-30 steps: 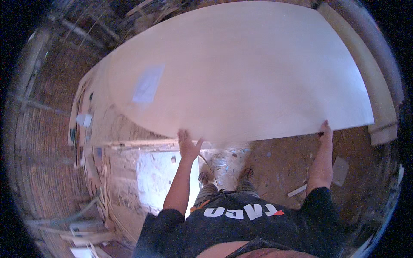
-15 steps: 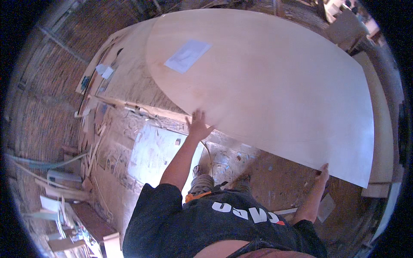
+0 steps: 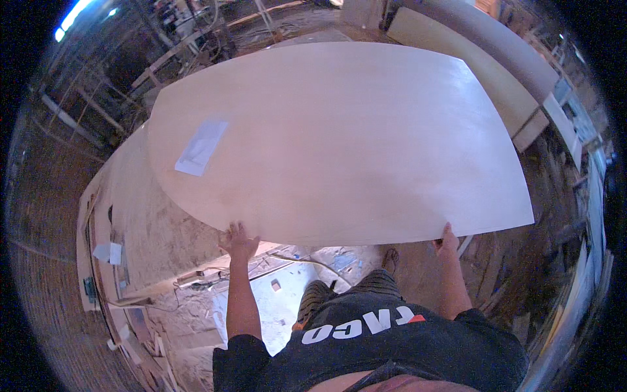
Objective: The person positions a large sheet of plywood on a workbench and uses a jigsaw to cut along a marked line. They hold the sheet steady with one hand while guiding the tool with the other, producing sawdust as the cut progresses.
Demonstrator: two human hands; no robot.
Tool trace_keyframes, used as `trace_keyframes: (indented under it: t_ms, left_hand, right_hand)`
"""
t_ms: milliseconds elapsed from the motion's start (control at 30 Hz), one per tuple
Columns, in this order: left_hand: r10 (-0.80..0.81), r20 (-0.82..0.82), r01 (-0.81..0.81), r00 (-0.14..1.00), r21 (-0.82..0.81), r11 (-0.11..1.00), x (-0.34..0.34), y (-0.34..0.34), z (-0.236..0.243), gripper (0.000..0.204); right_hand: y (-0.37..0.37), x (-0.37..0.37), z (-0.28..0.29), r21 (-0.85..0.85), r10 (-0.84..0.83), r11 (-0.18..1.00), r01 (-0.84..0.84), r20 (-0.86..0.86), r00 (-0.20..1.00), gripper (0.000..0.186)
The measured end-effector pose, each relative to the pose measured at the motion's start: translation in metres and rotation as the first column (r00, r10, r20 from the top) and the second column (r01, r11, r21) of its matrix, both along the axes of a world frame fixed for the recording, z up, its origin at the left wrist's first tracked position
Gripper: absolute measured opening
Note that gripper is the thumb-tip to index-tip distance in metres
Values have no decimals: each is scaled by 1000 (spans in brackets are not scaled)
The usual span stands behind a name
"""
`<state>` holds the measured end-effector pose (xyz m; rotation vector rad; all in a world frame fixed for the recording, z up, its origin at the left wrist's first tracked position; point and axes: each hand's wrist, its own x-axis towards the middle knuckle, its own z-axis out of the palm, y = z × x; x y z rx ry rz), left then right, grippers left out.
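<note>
The right hand point(image 3: 447, 243) is gripping the near edge of a large pale sheet point(image 3: 339, 144) toward its right end, its thumb lying on top and its other fingers curling below the edge. The left hand point(image 3: 240, 243) is resting palm down at the near edge farther left, its fingers spreading open over the rim without visibly closing on it. The sheet itself is stretching across the scene in front of the person, and its left end is overlapping a worn wooden table point(image 3: 140, 228); how much of the underside is bearing on that table is hidden. A white paper point(image 3: 201, 147) is lying on the sheet's left part. Farther left, a small white piece point(image 3: 108, 253) is sitting near the table's left edge. Nearer, between the left forearm and the legs, a bright white panel point(image 3: 271, 304) is showing below the table, a small block point(image 3: 276, 285) lying on it. A bare-looking foot point(image 3: 390, 259) is standing just beyond the person's dark shirt point(image 3: 405, 346). At the far right, a long yellowish board point(image 3: 467, 75) is lying beyond the sheet.
</note>
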<state>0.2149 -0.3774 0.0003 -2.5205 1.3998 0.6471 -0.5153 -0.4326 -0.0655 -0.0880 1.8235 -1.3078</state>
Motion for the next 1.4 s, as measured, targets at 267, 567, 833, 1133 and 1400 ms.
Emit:
trace_keyframes:
  t_ms: [267, 567, 833, 1133, 1400]
  left_hand:
    - [147, -16, -143, 989, -363, 921, 77, 42, 32, 100]
    - [58, -99, -113, 993, -754, 647, -21, 146, 35, 60]
    - [152, -369, -347, 917, -549, 761, -101, 176, 28, 65]
    - [-5, -110, -50, 994, -487, 872, -136, 149, 9, 106]
    - [50, -25, -55, 998, -286, 957, -135, 151, 12, 120]
  right_hand:
    - [187, 185, -10, -162, 183, 978, -130, 369, 911, 35]
    - [300, 229, 100, 426, 707, 706, -566, -381, 595, 18]
    - [309, -110, 122, 553, 530, 741, 380, -830, 175, 69]
    - [323, -283, 101, 619, 574, 767, -169, -543, 612, 112]
    - [362, -151, 83, 578, 435, 814, 58, -672, 599, 100]
